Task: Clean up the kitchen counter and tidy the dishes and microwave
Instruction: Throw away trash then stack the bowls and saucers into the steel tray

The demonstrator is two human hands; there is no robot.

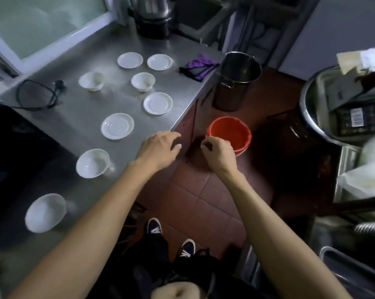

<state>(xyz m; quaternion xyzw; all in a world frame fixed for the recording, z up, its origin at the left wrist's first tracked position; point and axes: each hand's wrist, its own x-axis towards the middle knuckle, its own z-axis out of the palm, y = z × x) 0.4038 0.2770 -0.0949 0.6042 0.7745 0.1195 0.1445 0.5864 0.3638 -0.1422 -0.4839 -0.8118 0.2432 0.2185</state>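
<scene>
The person's two bare forearms are reaching out from just under the camera, over dark sneakers [154,228] on the red tiled floor. The left hand [158,148] is hovering at the near corner of the steel counter [78,117], fingers loosely bent and holding nothing that I can make out. The right hand [217,151] is hanging off the counter's edge above the floor, fingertips drawn together as if pinching something small; what it is, if anything, is too tiny to tell. Just beyond that hand a red bucket [229,132] is standing on the floor, so I would guess crumbs or scraps are being dropped into it.

Left of the left hand, white dishes are lying scattered: a saucer [117,126] just ahead of it, two bowls [93,162] nearer the person, and more saucers and cups [143,82] further out. A purple cloth [198,66] is lying at the far counter edge, with a tall steel pot [236,80] on the floor beyond it. A black cable [36,96] is coiling far left.

By my judgement the job is barely underway: nothing is stacked, the dishes are spread apart, and no microwave is clearly showing.
</scene>
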